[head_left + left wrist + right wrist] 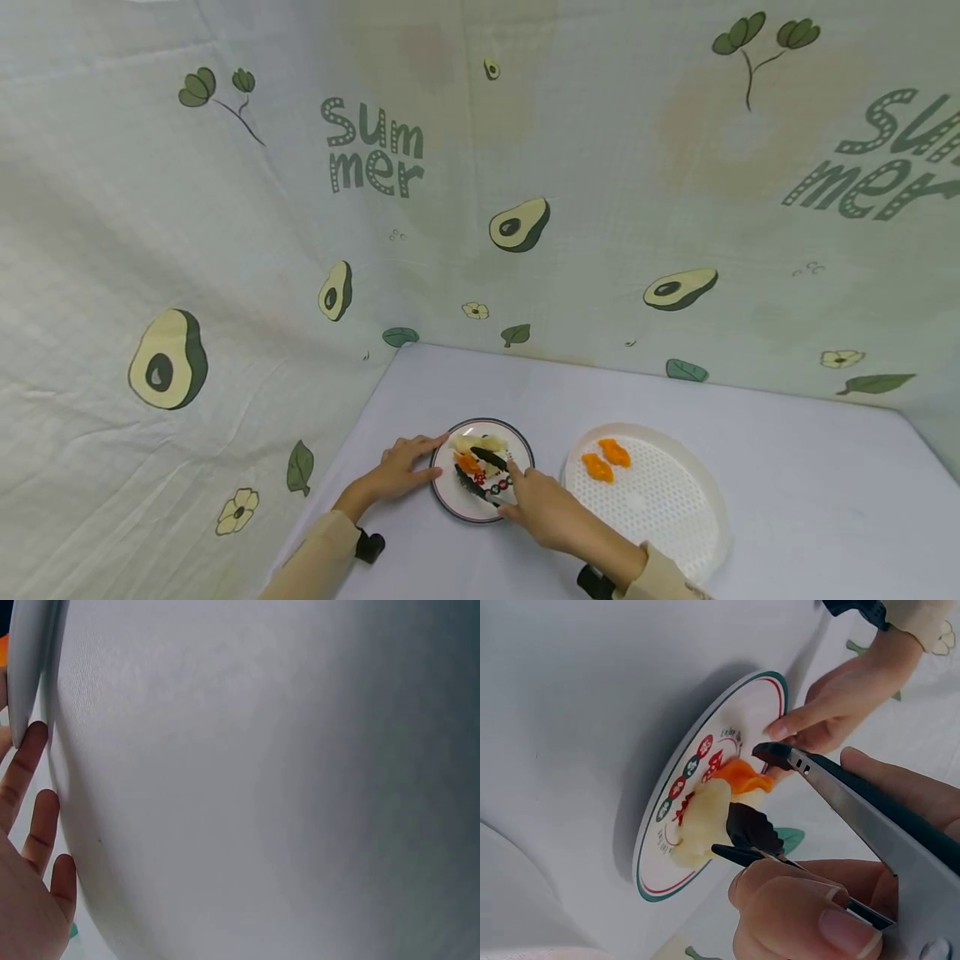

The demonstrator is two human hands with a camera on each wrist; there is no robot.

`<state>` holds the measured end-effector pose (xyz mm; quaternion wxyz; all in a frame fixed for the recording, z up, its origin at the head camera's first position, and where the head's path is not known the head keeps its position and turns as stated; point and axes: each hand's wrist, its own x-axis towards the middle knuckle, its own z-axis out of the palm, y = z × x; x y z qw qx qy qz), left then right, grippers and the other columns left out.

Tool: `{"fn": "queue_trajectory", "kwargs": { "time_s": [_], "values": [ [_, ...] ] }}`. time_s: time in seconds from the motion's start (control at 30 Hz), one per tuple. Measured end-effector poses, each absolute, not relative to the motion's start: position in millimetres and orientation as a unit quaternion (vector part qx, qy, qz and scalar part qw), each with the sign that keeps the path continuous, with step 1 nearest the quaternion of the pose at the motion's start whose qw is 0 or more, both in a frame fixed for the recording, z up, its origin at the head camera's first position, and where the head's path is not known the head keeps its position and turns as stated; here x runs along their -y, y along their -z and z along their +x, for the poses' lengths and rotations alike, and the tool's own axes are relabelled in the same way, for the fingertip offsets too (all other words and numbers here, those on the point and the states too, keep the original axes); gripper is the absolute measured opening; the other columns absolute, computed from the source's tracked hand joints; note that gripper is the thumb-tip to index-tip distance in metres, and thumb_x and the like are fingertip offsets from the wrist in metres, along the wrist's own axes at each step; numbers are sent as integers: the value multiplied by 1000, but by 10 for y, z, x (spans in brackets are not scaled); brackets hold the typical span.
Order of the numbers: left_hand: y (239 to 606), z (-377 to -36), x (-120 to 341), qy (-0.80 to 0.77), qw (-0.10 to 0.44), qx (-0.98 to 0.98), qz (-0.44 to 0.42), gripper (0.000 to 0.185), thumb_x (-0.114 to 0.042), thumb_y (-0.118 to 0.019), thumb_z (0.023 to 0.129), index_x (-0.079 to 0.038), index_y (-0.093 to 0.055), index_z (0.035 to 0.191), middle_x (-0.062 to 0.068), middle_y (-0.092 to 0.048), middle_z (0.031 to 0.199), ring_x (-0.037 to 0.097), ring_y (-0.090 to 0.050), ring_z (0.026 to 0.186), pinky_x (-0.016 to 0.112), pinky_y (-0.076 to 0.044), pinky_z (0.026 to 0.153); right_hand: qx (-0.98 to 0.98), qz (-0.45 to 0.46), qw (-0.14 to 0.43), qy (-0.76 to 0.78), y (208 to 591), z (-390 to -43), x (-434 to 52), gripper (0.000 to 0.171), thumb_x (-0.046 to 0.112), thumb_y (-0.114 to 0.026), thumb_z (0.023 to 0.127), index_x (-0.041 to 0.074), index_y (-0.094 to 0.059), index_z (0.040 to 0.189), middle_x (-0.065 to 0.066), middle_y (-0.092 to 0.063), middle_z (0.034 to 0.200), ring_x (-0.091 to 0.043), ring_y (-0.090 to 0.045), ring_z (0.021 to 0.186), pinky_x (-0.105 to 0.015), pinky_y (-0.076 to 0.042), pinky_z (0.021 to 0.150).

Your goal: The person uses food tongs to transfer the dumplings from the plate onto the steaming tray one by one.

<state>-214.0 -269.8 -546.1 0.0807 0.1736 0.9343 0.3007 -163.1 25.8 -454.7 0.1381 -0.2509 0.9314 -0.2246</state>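
My right hand (546,508) grips metal tongs (870,814) with black scalloped tips, thumb and fingers wrapped on the arms. The tips stand apart over a round white plate (448,490) with a red and green rim and printed characters. On this plate lie an orange dumpling-like piece (742,777) and several pale yellow ones (705,817). In the head view, the orange piece shows between the tong tips. My left hand (399,468) touches the plate's left rim with thumb and index finger spread; the left wrist view shows its other fingers fairly straight, beside the rim.
A round white perforated tray (652,508) stands to the right of the plate, holding two orange pieces (607,460). White cloth covers the table (810,500). Printed fabric (585,150) with avocados and leaves hangs behind and along the left.
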Motion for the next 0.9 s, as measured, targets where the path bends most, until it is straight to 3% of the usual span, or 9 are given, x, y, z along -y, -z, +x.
{"fn": "queue_trajectory", "kwargs": {
  "time_s": [0.9],
  "values": [
    [5457,-2130,2706,-300,74,-934,179,61,-40,-65,96,-17,-48,150,5,-56,136,23,-42,110,55,-29,87,-938,-237,147,207,4542,-1594,-136,66,32,-69,95,-11,-48,140,-34,-60,116,-40,-64,99,-48,-54,79]
  ]
}}
